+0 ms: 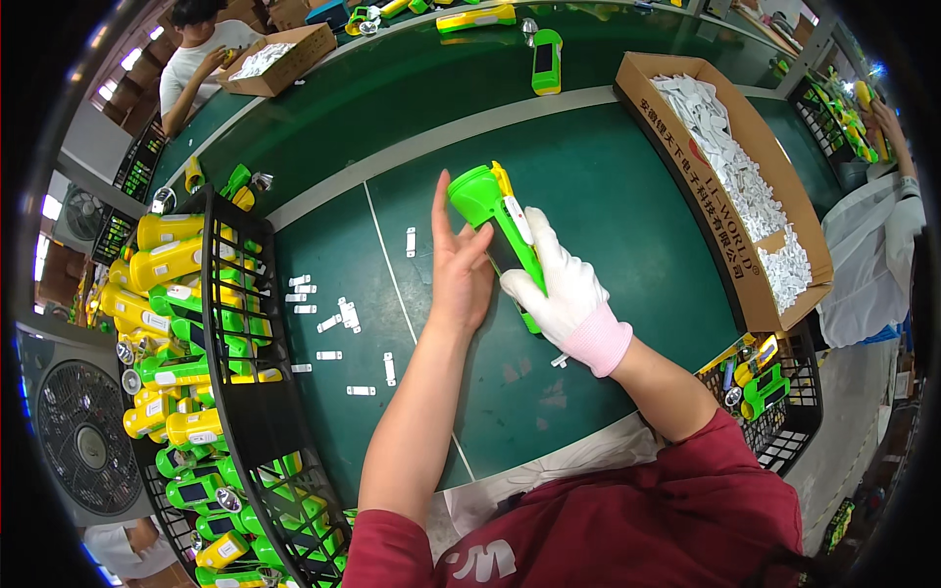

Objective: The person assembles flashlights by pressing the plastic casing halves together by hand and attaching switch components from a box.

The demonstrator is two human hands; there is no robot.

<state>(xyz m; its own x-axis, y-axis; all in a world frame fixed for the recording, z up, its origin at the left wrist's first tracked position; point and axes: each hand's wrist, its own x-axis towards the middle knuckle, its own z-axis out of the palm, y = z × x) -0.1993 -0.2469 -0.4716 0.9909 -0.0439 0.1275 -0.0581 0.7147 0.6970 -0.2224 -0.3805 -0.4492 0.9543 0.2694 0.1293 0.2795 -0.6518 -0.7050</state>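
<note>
Torch of bright green plastic (503, 242), with a flared round head (474, 195) and a dark panel (506, 255), appears in the head view between both hands, tilted over the middle of a dark green table (598, 181). Its head points away from the person and to the left. The bare left hand (463, 279) is clasped about the body just below the head, the index finger stretched along the head's outer side. The right hand (564, 294), in a white knit glove with a pink cuff, grasps the handle side, its fingers near a white oblong piece (517, 220) beside a yellow strip (502, 180). The torch looks light, rigid and smooth, likely to slip somewhat under bare skin; the handle side seems the surest hold, while the panel is better spared pressure. Small flat white plastic strips (411, 242) lie left of the hands, near a black plastic crate (257, 402) packed with yellow and green torches (181, 263). At the right stands a brown cardboard box (760, 304) of white pieces (720, 147).
</note>
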